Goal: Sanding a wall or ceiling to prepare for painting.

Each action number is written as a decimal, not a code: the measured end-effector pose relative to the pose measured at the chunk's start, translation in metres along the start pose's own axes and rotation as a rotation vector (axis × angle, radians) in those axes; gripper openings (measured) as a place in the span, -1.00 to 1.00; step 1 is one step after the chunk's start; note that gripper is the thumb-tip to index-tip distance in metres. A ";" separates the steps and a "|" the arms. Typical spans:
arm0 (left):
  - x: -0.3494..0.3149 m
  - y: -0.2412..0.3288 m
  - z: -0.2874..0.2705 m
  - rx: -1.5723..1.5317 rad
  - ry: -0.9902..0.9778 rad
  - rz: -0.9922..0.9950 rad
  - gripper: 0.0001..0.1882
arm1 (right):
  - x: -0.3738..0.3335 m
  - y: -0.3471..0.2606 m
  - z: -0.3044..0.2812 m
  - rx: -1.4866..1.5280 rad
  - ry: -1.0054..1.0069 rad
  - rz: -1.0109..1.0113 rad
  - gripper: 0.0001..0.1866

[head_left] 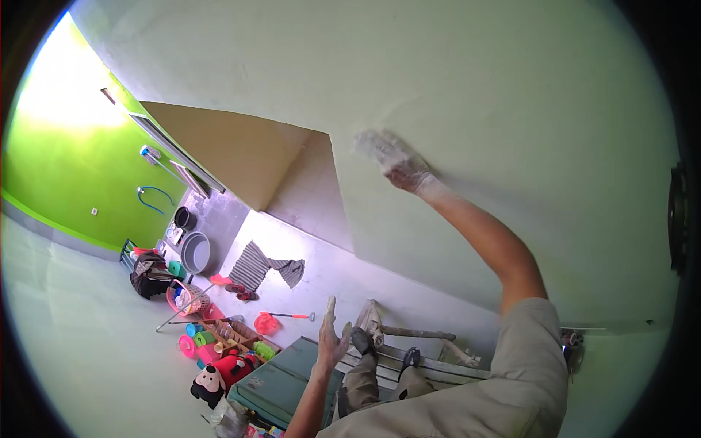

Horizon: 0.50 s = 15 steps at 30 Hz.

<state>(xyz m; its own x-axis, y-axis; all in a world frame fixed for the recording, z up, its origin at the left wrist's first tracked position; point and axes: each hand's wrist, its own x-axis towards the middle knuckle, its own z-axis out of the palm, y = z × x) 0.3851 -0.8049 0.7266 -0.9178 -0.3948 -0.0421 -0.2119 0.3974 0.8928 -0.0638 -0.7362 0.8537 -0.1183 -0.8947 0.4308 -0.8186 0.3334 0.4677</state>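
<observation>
My right hand [407, 166], dusted white, presses against the pale green wall [504, 95] near its edge by the opening. A whitish blur covers its fingers; whether they hold a thin sheet or are just coated in dust, I cannot make out. Lower down, my left hand [332, 342] hangs in the air with its fingers stretched out and nothing in it. Below me, my shoes rest on a slatted wooden bench [431, 361] splashed with white. A grey-green cabinet or chest [281, 383] stands beside the left forearm.
Down on the floor lie a striped grey cloth [252, 266] and red shoes [242, 293]. A grey tub [196, 252], a pink laundry basket [191, 298] and a crate of toys [237, 334] stand at left. A red plush toy [228, 371] sits by the cabinet. A wall fan [677, 219] is far right.
</observation>
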 end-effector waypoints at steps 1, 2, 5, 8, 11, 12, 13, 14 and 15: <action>0.000 0.001 -0.003 -0.002 0.010 -0.007 -0.17 | 0.007 0.002 -0.001 0.006 0.004 -0.011 -0.25; -0.001 0.003 -0.006 -0.022 0.004 -0.003 -0.18 | 0.016 0.011 -0.009 -0.015 0.060 -0.041 -0.26; -0.004 -0.003 -0.018 -0.035 0.023 -0.016 -0.19 | 0.074 0.044 -0.081 -0.076 0.265 0.127 -0.25; 0.004 -0.010 -0.017 0.009 0.050 0.000 -0.19 | 0.093 0.049 -0.118 -0.204 0.331 0.254 -0.24; 0.017 -0.017 -0.024 0.041 0.081 0.016 -0.18 | 0.081 0.020 -0.047 -0.161 0.159 0.149 -0.27; 0.014 -0.018 -0.026 0.031 0.092 0.003 -0.18 | 0.066 0.001 -0.006 -0.167 0.041 0.032 -0.31; 0.014 -0.018 -0.029 0.029 0.098 0.002 -0.18 | 0.062 -0.007 0.010 -0.167 0.044 0.026 -0.31; 0.014 -0.019 -0.034 0.032 0.110 0.003 -0.18 | 0.065 -0.014 0.010 -0.028 0.027 -0.051 -0.32; 0.015 -0.020 -0.037 0.033 0.121 0.005 -0.18 | 0.067 -0.017 0.011 0.109 0.008 -0.127 -0.32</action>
<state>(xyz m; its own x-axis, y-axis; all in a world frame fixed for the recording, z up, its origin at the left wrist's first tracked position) 0.3884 -0.8494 0.7251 -0.8720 -0.4892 0.0184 -0.2205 0.4259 0.8775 -0.0637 -0.8053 0.8664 -0.0059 -0.9250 0.3800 -0.8830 0.1832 0.4321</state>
